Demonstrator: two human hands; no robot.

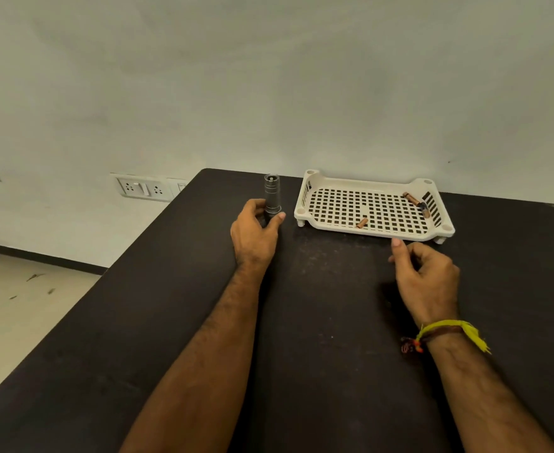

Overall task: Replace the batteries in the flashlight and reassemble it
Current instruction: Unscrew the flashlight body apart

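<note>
A grey flashlight (272,194) stands upright on the black table (318,322), left of a white perforated tray (314,188). My left hand (254,237) wraps its thumb and fingers around the flashlight's base. In the tray lie copper-coloured batteries: one (362,223) near the front edge, and two (416,203) end to end by the right wall. My right hand (426,276) hovers just in front of the tray's front rim, fingers loosely curled and apart, with nothing visible in it.
The table's left edge drops to a pale floor (24,305). A wall with a socket plate (143,188) runs behind the table. A yellow and brown thread band (445,333) circles my right wrist.
</note>
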